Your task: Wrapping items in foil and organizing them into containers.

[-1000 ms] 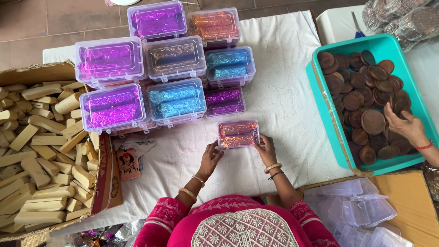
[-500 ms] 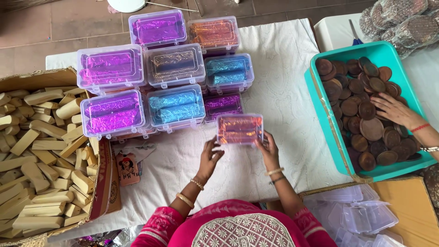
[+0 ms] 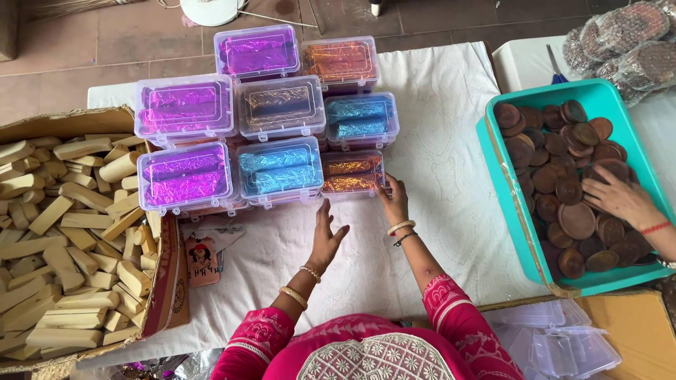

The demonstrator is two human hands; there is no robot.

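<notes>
Both hands reach forward, left hand (image 3: 326, 238) open, right hand (image 3: 394, 202) extended.

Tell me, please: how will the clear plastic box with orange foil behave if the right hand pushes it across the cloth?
The orange-foil box looks rigid, so it should probably slide whole under the right hand. Low and flat, it seems unlikely to tip. The white cloth may drag and wrinkle.

A clear, lidded plastic box (image 3: 353, 174) of orange foil-wrapped pieces lies flat on the white-clothed surface (image 3: 451, 141), touching the stacked boxes' right end.
</notes>
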